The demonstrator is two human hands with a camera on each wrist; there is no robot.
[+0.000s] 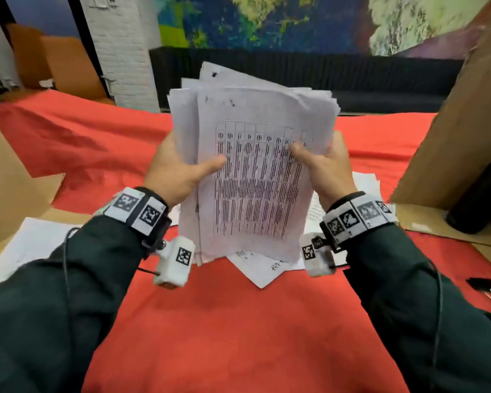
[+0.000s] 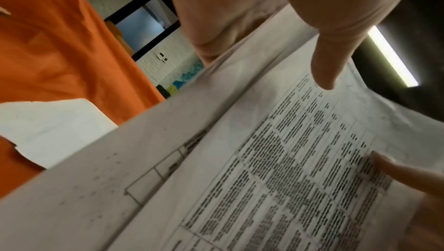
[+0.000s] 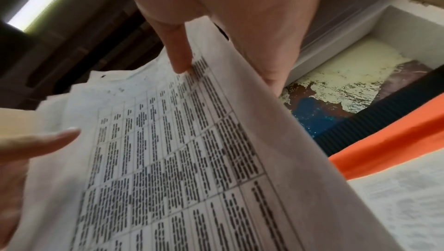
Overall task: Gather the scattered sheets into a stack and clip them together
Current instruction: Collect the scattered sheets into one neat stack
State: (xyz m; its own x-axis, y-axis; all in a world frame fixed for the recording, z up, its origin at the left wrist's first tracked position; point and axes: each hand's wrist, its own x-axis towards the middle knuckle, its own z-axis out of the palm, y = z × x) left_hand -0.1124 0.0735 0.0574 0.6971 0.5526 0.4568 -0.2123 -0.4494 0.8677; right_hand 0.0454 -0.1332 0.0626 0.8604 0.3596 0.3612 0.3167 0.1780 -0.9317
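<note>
Dark sleeves [image 1: 68, 307] fill the lower corners of the head view, each wrist carrying a band with printed markers. Between them the stack of sheets [image 1: 255, 171] is held upright above the red cloth [image 1: 224, 336], its lower edge close over the cloth; whether it touches cannot be told. The front page bears a printed table. Upper edges of the sheets are uneven and fanned, not squared.

Left hand [image 1: 176, 171] grips the stack's left edge, thumb pressed across the front page and fingers curled behind, out of sight. Right hand [image 1: 323, 165] grips the right edge the same way, thumb on the front, fingers hidden behind the paper. The left wrist view shows the left thumb [image 2: 336, 46] flat on the page; the right wrist view shows the right thumb [image 3: 177, 52] likewise.

Loose sheets [image 1: 261, 268] lie on the cloth directly under the stack, another sheet [image 1: 31, 245] lies at the left, and more paper shows behind the right wrist. A black binder clip [image 1: 485, 290] lies on the cloth at the right edge, well apart from the stack. Cardboard panels [image 1: 448, 123] stand at both sides.
</note>
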